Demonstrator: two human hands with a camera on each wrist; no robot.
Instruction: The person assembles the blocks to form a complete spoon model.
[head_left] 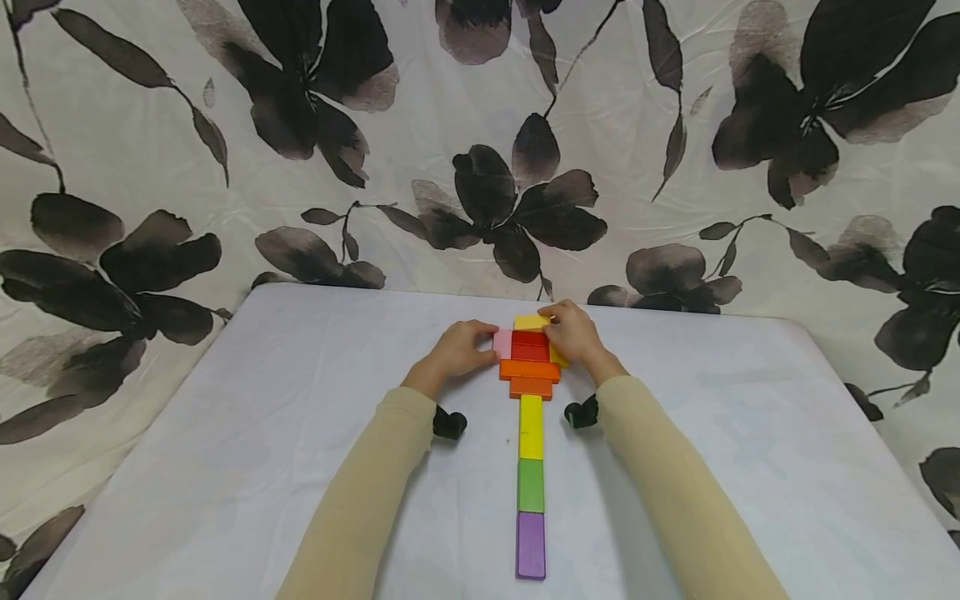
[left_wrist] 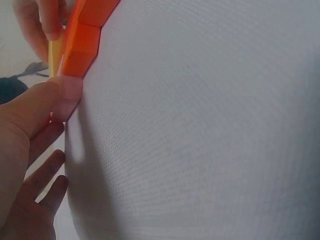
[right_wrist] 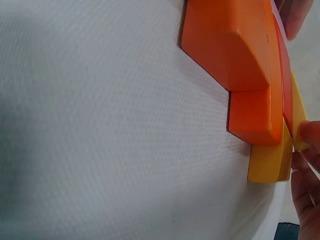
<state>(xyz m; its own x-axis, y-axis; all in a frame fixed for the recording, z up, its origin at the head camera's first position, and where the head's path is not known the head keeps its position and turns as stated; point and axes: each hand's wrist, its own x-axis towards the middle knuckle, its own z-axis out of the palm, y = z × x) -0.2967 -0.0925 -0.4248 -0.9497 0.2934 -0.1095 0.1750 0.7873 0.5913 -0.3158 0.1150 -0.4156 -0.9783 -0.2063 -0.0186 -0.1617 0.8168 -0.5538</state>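
Coloured blocks lie flat in a flower-like shape. My left hand (head_left: pixel 459 348) pinches a pink block (head_left: pixel 503 344) between thumb and fingers, at the left side of a red block (head_left: pixel 530 345). At the far side of the red block lies a yellow block (head_left: pixel 529 322); my right hand (head_left: pixel 576 333) pinches its right end, thumb against it in the right wrist view. Another yellow block (right_wrist: pixel 265 164) sits at the red block's right side, partly covered by that hand in the head view. A wide orange block (head_left: pixel 529 370) and a shorter orange block (head_left: pixel 531 388) lie on the near side.
Toward me runs a straight line of a long yellow block (head_left: pixel 531 427), a green block (head_left: pixel 531 485) and a purple block (head_left: pixel 531 546). All lie on a white-covered table (head_left: pixel 262 467). Behind its far edge hangs a floral cloth (head_left: pixel 465 100). Both forearms flank the line.
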